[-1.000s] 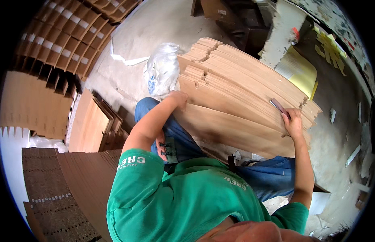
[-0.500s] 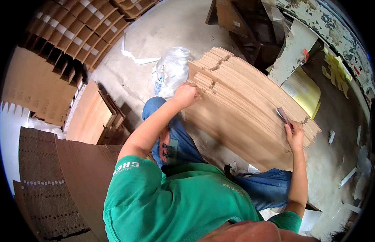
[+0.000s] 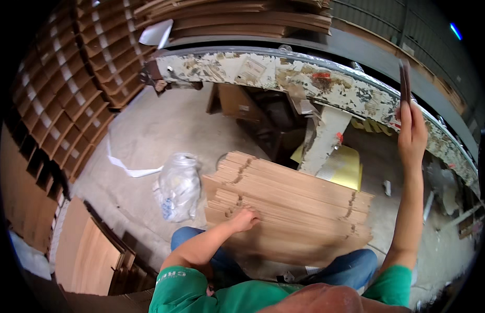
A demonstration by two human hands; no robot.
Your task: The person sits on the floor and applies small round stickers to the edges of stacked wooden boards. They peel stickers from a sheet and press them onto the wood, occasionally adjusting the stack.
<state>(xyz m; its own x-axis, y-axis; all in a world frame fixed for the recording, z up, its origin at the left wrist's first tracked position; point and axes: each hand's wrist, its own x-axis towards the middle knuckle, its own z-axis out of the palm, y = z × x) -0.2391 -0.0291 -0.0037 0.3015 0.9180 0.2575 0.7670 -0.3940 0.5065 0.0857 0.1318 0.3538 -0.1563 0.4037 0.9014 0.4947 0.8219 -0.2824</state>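
A thick bundle of brown cardboard sheets [image 3: 294,208] lies in front of my knees, its notched edges facing up. My left hand [image 3: 246,218] rests at the left part of the bundle with its fingers curled in on the sheet edges. Up at the right, clear of the bundle, my right hand [image 3: 412,133] is raised and closed around a slim, flat, dark brown tool [image 3: 405,83]. The tool points upward in front of the worn metal beam; its exact kind is hard to make out.
A clear plastic bag [image 3: 178,188] and a white strap [image 3: 130,169] lie left of the bundle. Beyond stands a bench with a paint-chipped beam [image 3: 226,70] and a leg [image 3: 326,138]. Partitioned cardboard stacks [image 3: 60,88] rise at left; flat boards [image 3: 88,255] stand nearer.
My right hand has lifted the tool from the bundle's right end up toward the beam. My left hand stays at the bundle's left part. The view has tilted up, showing more of the bench.
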